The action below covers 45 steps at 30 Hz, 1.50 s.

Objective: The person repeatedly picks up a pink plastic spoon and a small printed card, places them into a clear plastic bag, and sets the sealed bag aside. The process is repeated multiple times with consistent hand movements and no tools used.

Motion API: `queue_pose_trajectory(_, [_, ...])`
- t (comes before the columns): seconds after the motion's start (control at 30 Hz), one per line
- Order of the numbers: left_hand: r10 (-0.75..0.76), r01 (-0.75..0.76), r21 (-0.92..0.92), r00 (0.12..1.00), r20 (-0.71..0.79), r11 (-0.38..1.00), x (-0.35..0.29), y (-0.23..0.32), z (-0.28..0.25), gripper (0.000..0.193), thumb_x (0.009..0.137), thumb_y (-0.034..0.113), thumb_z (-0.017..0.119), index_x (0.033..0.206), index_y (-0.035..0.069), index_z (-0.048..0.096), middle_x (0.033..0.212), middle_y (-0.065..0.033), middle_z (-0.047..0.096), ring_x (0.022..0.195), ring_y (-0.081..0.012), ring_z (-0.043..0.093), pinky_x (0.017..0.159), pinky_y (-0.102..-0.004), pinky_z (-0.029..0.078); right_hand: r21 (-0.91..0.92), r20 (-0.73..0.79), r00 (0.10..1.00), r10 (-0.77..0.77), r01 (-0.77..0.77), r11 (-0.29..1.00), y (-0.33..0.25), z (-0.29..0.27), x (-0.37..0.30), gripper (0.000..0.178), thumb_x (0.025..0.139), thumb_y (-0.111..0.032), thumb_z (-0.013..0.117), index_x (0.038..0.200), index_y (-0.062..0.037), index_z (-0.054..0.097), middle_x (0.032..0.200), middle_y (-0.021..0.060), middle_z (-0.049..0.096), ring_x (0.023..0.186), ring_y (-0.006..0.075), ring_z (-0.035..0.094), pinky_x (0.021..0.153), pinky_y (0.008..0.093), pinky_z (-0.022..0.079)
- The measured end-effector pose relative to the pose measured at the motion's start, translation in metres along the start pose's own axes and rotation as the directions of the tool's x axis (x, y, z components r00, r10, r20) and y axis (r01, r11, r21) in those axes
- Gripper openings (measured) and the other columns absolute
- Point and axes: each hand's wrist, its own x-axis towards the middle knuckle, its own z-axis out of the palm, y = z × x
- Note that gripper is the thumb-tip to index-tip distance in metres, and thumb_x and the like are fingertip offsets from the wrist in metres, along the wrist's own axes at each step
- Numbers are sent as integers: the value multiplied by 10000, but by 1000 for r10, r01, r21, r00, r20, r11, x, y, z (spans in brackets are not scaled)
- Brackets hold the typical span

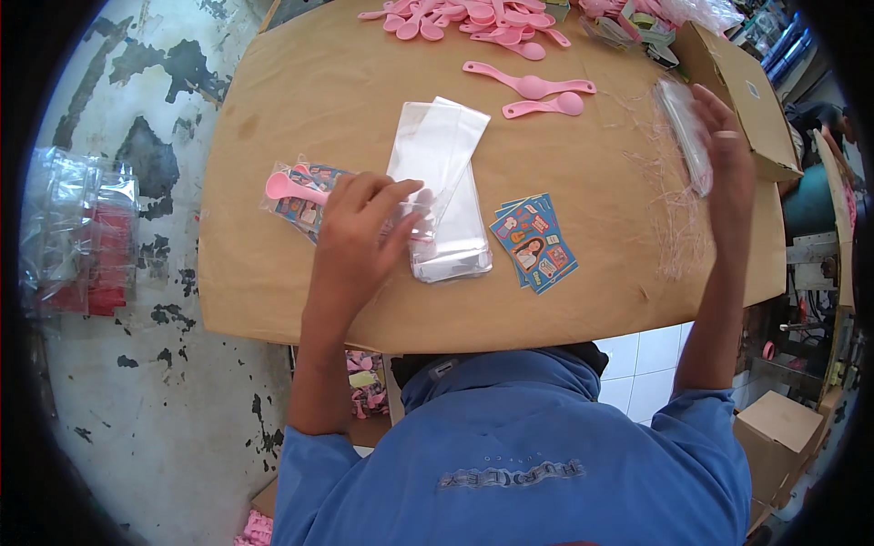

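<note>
My left hand [350,241] closes round a clear plastic bag [421,221], its loose end sticking out at the fingertips. A pink measuring spoon [293,188] runs out from under that hand to the left, over blue printed cards in clear wrap [300,214]. Beside the hand lies a stack of flat clear bags [452,246]. My right hand [726,136] is at the right edge of the table, fingers stretched out and slightly blurred. It is next to a bundle of clear, thin strips [683,132]; whether it touches them I cannot tell.
Blue printed cards [535,244] lie in a small pile right of the bags. Two pink spoons [544,107] [531,86] are farther back, before a heap of pink spoons [455,14]. Loose pale pink strands [674,218] cover the table's right. A cardboard box [737,100] stands at the right edge.
</note>
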Motion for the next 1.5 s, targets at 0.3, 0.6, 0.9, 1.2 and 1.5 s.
queue_pose_trajectory(0.3, [41, -42, -21, 999, -25, 999, 6, 10, 14, 153, 824, -26, 725, 966, 21, 693, 973, -110, 649, 959, -318, 602, 834, -433, 478, -320, 300, 939, -170, 267, 909, -37, 61, -44, 380, 937, -133, 714, 1297, -40, 635, 1306, 130, 662, 1132, 236, 678, 862, 347, 549])
queue_pose_trajectory(0.6, [195, -200, -194, 980, -49, 960, 7, 62, 31, 170, 822, 38, 770, 974, 52, 697, 969, -69, 678, 901, -274, 642, 773, -402, 470, 24, 346, 920, -185, 189, 982, -70, 110, -68, 423, 913, -38, 720, 1327, -78, 640, 1228, 147, 668, 967, 250, 696, 800, 343, 562])
queue_pose_trajectory(0.9, [43, -67, -470, 997, -62, 880, -9, 68, 30, 330, 861, -52, 712, 1178, 34, 732, 1125, -109, 737, 952, -277, 686, 813, -362, 548, -507, 174, 972, -157, 225, 832, -29, 47, -48, 194, 929, -36, 688, 1118, -9, 723, 988, 145, 721, 920, 302, 705, 809, 396, 541])
queue_pose_trajectory(1.2, [518, 80, -977, 855, -33, -195, -26, 146, 31, 186, 993, 82, 623, 1149, 14, 699, 1036, -108, 727, 903, -280, 678, 801, -378, 540, -517, 155, 987, 40, 46, 855, -29, 41, -51, 309, 941, -11, 625, 1240, -43, 698, 1187, 177, 698, 1100, 331, 640, 962, 420, 489])
queue_pose_trajectory(1.5, [655, 675, -118, 634, -411, -728, -35, 287, 22, 321, 1062, 198, 609, 1215, -81, 650, 1161, -135, 705, 995, -190, 633, 811, -378, 514, -630, 265, 964, 6, 169, 758, -15, 50, -65, 278, 959, 11, 578, 1206, -45, 695, 1222, 142, 634, 1139, 339, 602, 959, 401, 492])
